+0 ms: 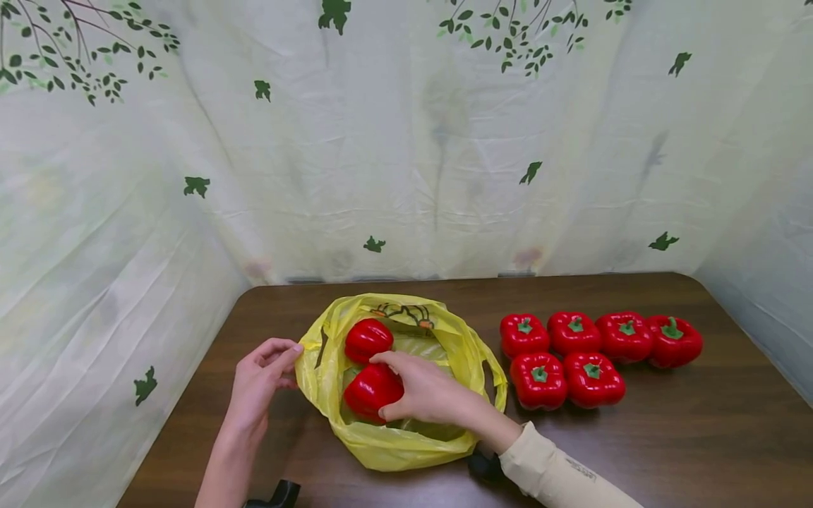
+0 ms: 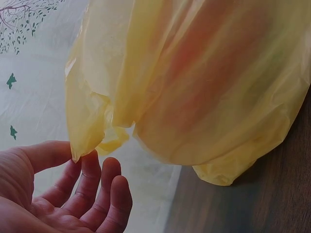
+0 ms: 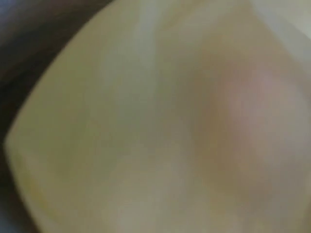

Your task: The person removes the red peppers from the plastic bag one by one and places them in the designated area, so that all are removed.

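A yellow plastic bag stands with its mouth spread on the table. My left hand pinches the bag's left rim between thumb and forefinger; the left wrist view shows the pinched edge of the bag close up, with the other fingers loosely bent. Inside the bag, my right hand grips a red bell pepper from its right side. Another red bell pepper lies just behind it in the bag. Blurred yellow plastic fills most of the right wrist view, hiding the fingers there.
Several red bell peppers with green stems stand in two rows to the right of the bag, on the dark wooden table. A pale curtain with leaf prints hangs behind the table. Dark wrist gear shows near the front edge.
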Demonstrator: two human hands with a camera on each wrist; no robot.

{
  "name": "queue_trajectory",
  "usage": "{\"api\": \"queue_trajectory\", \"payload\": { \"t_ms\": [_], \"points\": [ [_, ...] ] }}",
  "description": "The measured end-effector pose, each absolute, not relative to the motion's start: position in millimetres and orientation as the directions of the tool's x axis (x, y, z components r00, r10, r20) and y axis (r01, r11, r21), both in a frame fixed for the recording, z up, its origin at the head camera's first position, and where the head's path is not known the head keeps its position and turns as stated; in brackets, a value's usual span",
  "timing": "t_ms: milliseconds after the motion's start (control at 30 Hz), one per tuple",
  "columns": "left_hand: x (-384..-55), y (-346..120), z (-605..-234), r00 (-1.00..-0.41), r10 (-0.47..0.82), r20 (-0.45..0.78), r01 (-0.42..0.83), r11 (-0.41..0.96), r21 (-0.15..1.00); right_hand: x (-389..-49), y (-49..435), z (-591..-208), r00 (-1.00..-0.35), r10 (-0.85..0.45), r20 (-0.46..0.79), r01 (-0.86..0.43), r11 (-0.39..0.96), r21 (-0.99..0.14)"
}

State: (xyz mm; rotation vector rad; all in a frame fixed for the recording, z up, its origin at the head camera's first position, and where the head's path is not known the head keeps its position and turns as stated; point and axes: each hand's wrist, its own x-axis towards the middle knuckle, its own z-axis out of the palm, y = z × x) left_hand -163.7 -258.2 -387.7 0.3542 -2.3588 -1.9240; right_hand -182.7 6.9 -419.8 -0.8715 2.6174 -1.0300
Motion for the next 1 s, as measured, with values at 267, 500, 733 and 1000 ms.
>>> {"api": "queue_trajectory", "payload": {
  "t_ms": [267, 500, 733, 1000],
  "points": [
    [-163.4, -257.9, -387.2, -0.971, -0.224, -0.078, -0.12, 0.184, 0.975, -178.3, 19.3, -415.2, -0.83, -0.556, 0.044, -0.392, 0.525, -0.756],
    [-163.4, -258.6, -387.2, -0.971, -0.224, -0.083, -0.126, 0.186, 0.974, -171.0, 30.6, -406.2, -0.83, -0.549, 0.103, -0.41, 0.474, -0.78],
    [-163.3, -259.3, -388.4, -0.972, -0.219, -0.086, -0.128, 0.184, 0.975, -162.9, 40.6, -398.1, -0.834, -0.528, 0.156, -0.435, 0.459, -0.774],
    [-163.9, -259.8, -388.8, -0.97, -0.225, -0.094, -0.137, 0.184, 0.973, -155.3, 54.8, -390.7, -0.845, -0.497, 0.199, -0.426, 0.4, -0.811]
  ]
}}
